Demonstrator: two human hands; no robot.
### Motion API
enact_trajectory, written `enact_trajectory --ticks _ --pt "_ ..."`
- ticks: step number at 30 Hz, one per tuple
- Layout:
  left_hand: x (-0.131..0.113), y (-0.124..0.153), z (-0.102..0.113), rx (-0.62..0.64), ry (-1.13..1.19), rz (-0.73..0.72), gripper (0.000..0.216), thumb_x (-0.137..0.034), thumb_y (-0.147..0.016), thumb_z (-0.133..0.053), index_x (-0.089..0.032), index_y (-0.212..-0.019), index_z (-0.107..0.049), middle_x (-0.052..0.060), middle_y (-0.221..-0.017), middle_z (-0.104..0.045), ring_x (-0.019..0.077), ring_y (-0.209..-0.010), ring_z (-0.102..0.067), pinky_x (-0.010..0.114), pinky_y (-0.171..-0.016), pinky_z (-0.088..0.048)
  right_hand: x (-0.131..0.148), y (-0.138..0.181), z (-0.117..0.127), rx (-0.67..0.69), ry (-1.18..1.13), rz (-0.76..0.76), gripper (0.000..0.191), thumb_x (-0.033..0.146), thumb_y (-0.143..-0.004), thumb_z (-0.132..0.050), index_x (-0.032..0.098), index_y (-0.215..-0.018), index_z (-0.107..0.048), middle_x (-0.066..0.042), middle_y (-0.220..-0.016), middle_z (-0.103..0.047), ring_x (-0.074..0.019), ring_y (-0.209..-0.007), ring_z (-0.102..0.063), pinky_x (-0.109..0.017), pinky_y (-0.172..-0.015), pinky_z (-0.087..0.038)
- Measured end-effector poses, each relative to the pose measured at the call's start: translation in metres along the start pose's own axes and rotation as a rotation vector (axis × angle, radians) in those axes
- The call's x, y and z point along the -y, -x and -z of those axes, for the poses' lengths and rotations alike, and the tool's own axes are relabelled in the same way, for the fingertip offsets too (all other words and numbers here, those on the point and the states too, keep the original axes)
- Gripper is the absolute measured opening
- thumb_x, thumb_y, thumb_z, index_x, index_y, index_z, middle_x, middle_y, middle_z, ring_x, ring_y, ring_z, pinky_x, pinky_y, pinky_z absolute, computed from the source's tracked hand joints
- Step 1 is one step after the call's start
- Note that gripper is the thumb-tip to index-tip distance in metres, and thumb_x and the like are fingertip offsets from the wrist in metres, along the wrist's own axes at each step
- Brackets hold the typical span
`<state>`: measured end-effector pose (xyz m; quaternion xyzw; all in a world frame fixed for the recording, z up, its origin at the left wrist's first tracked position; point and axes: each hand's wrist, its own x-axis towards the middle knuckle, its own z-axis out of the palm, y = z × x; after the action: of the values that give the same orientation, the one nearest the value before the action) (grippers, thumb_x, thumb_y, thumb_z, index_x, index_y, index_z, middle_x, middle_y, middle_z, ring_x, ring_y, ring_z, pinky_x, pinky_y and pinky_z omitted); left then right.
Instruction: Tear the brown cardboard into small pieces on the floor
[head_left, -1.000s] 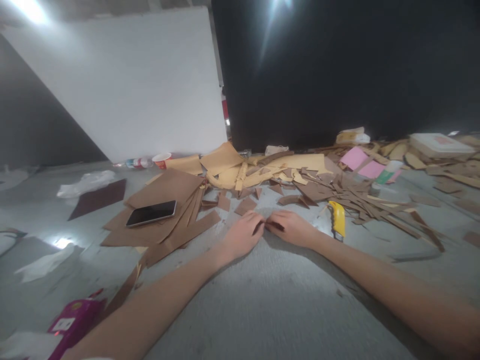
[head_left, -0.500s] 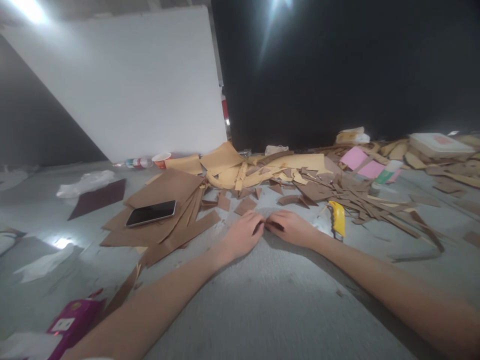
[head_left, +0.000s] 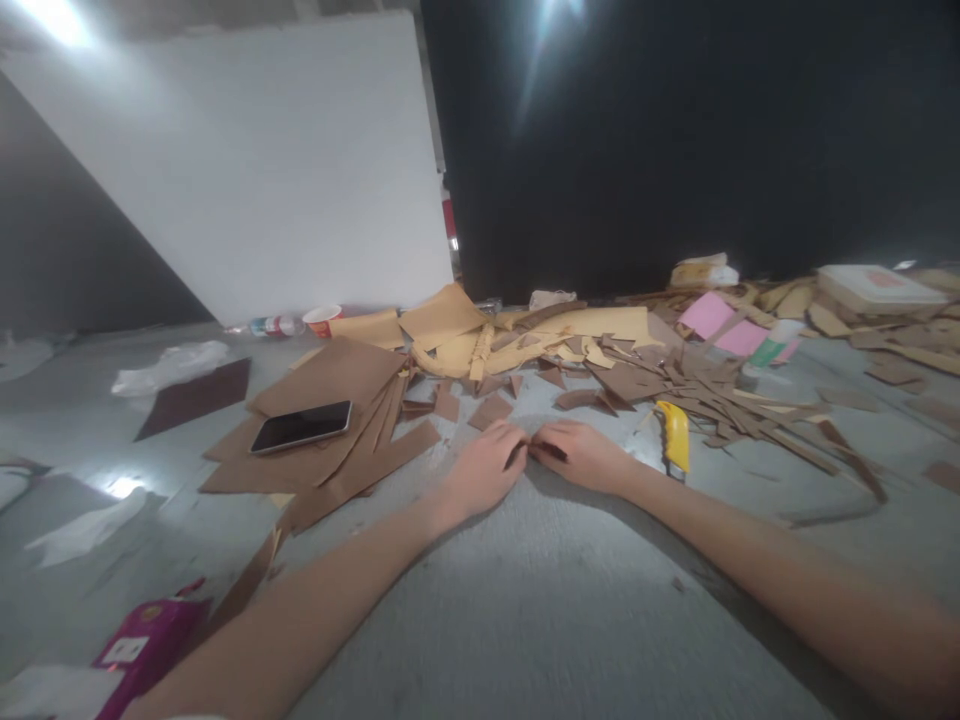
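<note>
My left hand (head_left: 486,465) and my right hand (head_left: 579,455) rest on the grey floor with their fingertips meeting. Both hands have curled fingers pinched on a small dark brown cardboard piece (head_left: 547,450) between them; most of it is hidden by the fingers. A yellow utility knife (head_left: 675,436) lies just right of my right hand. A pile of brown cardboard scraps (head_left: 675,385) spreads behind the hands.
A black phone (head_left: 301,426) lies on large brown cardboard sheets (head_left: 330,400) to the left. A white board (head_left: 255,160) leans at the back. A magenta packet (head_left: 146,645) sits near left. Pink paper (head_left: 716,320), a paper cup (head_left: 322,320) and a bottle (head_left: 274,325) lie farther back.
</note>
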<state>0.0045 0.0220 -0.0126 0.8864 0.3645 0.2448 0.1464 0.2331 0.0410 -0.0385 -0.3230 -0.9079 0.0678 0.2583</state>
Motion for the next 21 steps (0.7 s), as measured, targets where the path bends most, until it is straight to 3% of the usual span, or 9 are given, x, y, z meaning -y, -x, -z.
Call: enact_trajectory --ticks 21 --pt "-0.0022 -0.0008 0.0024 0.010 0.004 0.011 0.018 -0.017 -0.106 -0.045 -0.022 -0.103 -0.062 0.005 -0.102 -0.066 0.0231 -0.107 -0.061 0.038 -0.097 -0.051 0.0037 -0.0010 0.0034 -0.004 -0.023 -0.022 0.020 0.029 -0.107 -0.054 0.020 -0.094 -0.066 -0.005 -0.084 -0.071 -0.0202 -0.079 -0.067 -0.032 -0.073 -0.047"
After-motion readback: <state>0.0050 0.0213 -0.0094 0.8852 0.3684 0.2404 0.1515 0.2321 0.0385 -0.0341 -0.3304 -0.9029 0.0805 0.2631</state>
